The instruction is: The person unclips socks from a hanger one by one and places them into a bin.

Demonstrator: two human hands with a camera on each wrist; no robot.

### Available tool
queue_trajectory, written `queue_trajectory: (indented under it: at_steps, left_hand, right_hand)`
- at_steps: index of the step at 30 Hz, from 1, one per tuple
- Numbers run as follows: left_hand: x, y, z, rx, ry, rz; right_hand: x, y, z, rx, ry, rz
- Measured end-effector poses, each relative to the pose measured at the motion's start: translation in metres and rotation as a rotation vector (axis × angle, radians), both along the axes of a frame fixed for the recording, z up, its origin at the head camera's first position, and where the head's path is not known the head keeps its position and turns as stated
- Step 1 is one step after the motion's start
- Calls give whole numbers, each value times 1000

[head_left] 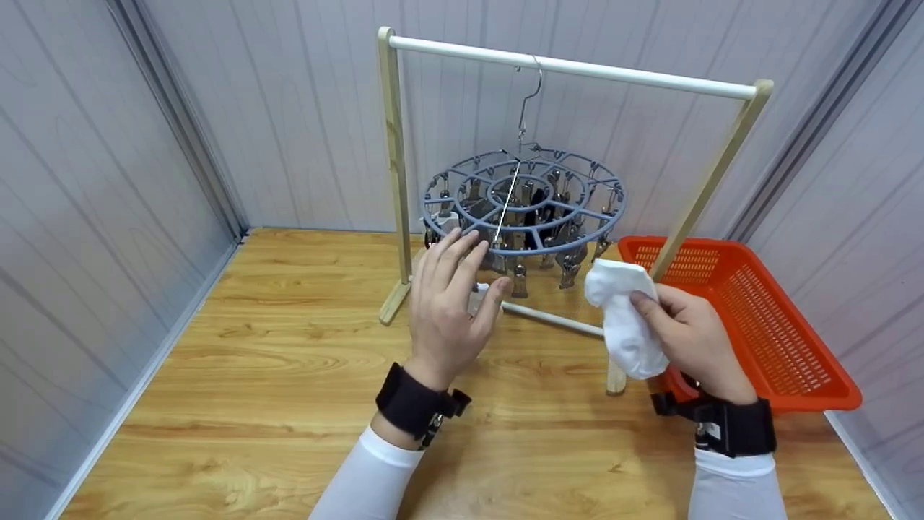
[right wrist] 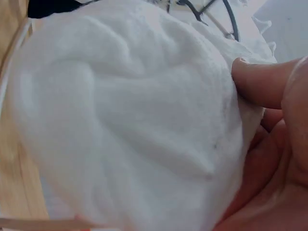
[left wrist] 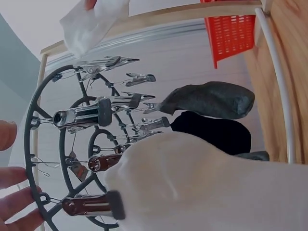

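My right hand (head_left: 696, 339) pinches a white sock (head_left: 624, 318) between thumb and fingers, to the right of a round grey clip hanger (head_left: 516, 252). The sock fills most of the right wrist view. My left hand (head_left: 447, 310) is at the hanger's near left rim, its fingers extended; in the left wrist view its fingertips (left wrist: 21, 204) meet the outer ring. Metal clips (left wrist: 84, 115) dangle from the rings. Among them hang a dark grey sock (left wrist: 211, 100), a black sock (left wrist: 214, 132) and another white sock (left wrist: 192, 187), which the left hand mostly covers in the head view.
The hanger's hook (head_left: 534, 90) hangs on the white top bar (head_left: 613, 71) of a wooden rack (head_left: 393, 144). An orange perforated basket (head_left: 787, 332) stands at the right, behind the rack's right leg. Wood-grain tabletop (head_left: 253, 404) lies beneath, with pale panel walls (head_left: 303, 108) around it.
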State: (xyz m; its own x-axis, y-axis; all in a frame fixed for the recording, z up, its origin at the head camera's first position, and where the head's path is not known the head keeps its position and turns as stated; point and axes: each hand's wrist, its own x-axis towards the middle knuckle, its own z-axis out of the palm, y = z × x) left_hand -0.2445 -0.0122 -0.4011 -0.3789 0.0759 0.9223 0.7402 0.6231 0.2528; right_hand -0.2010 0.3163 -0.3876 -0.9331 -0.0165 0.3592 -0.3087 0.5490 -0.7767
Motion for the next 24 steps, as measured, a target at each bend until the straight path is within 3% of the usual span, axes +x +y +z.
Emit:
queue_trajectory:
  at_steps: [7,18,24]
  left_hand:
    - [1,1,1,-8,-1,0]
    - [3,2,2,-2,13,-28]
    - [1,2,1,-9,14,-25]
  right_hand:
    - [0,24,1,-27,11,-160]
    - [8,60,6,-105,-32,-329]
    - [5,76,3,-2,-82,-428]
